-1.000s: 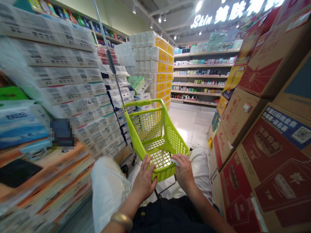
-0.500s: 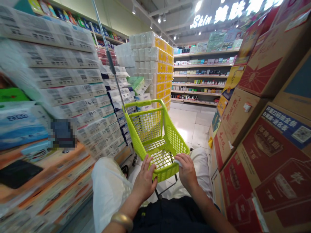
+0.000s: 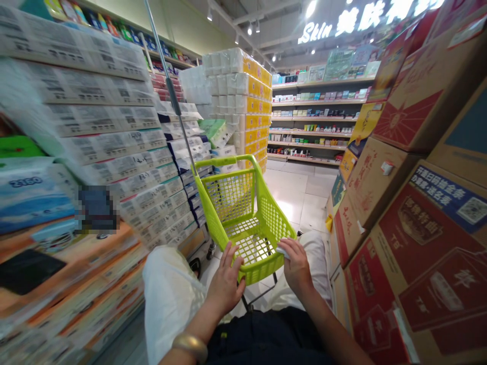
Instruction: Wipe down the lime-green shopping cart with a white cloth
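Observation:
A lime-green shopping cart basket (image 3: 261, 223) with lattice walls stands between my knees, and nothing lies in it. My left hand (image 3: 227, 276) grips its near rim at the left corner, fingers over the top and thumb below. A gold bangle (image 3: 190, 347) circles my left wrist. At the near right corner, my right hand (image 3: 298, 263) holds a small folded white wipe (image 3: 282, 251) against the rim. Whether the wipe is paper or cloth I cannot tell. The palm hides most of it.
Stacked tissue packs (image 3: 114, 121) rise on the left, with a dark phone-like slab (image 3: 30, 271) lying on an orange pack. Red and brown cartons (image 3: 426, 228) wall in the right. A thin metal pole (image 3: 163, 61) stands beside the cart. Product shelves (image 3: 312, 119) line the back beyond the tiled floor (image 3: 292, 187).
My right hand has slid a little to the right along the rim with the white wipe. The left hand keeps its place on the basket.

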A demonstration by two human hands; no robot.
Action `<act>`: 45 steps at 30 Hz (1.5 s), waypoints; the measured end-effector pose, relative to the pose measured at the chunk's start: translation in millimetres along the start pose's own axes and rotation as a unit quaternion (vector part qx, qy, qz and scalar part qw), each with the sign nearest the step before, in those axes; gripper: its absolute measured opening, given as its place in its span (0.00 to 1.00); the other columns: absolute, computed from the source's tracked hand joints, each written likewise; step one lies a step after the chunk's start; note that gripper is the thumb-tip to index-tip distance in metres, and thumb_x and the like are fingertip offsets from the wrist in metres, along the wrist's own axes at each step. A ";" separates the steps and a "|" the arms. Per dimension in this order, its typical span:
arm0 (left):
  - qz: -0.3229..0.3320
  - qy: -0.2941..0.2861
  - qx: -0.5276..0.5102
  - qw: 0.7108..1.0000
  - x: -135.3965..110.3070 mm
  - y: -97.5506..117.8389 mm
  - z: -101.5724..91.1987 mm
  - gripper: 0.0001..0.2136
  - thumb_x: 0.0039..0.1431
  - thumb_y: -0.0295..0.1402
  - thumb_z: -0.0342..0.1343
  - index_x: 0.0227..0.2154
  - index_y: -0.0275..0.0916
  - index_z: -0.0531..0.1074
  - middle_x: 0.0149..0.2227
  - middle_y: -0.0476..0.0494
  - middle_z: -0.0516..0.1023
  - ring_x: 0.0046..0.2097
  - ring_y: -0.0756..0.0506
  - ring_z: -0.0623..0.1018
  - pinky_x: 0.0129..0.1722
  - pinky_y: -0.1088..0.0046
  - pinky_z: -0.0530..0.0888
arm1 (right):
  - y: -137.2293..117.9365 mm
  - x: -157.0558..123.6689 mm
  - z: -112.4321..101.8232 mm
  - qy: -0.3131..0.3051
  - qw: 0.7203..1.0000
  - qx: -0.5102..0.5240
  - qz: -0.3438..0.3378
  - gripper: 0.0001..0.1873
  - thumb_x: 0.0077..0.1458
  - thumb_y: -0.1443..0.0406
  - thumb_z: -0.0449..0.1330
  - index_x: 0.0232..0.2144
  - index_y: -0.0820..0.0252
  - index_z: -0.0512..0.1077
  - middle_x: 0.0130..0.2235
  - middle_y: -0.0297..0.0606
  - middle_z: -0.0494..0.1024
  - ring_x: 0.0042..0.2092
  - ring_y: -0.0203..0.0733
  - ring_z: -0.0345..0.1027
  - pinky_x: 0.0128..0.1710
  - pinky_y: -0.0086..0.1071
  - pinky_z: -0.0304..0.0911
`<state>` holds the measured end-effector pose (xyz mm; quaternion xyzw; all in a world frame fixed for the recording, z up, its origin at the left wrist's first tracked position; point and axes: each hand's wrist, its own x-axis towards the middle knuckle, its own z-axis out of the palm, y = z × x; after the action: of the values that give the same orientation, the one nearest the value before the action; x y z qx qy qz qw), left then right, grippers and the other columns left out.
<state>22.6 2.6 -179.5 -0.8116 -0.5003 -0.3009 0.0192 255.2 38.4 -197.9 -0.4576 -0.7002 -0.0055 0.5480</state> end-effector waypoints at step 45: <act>0.014 -0.001 0.027 1.000 0.5 0.4 1.4 0.15 0.52 0.23 0.50 0.43 0.40 0.63 0.62 0.35 0.59 0.69 0.32 0.52 0.62 0.48 0.67 | -16.5 -18.4 -4.5 0.038 0.996 -0.027 -0.081 0.16 0.59 0.75 0.56 0.37 0.54 0.79 0.36 0.39 0.74 0.40 0.43 0.67 0.41 0.38 0.66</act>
<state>23.8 3.3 -180.4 -0.8181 -0.4968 -0.2862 0.0445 247.6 14.9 -202.2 -0.4130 -0.7134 -0.0860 0.5595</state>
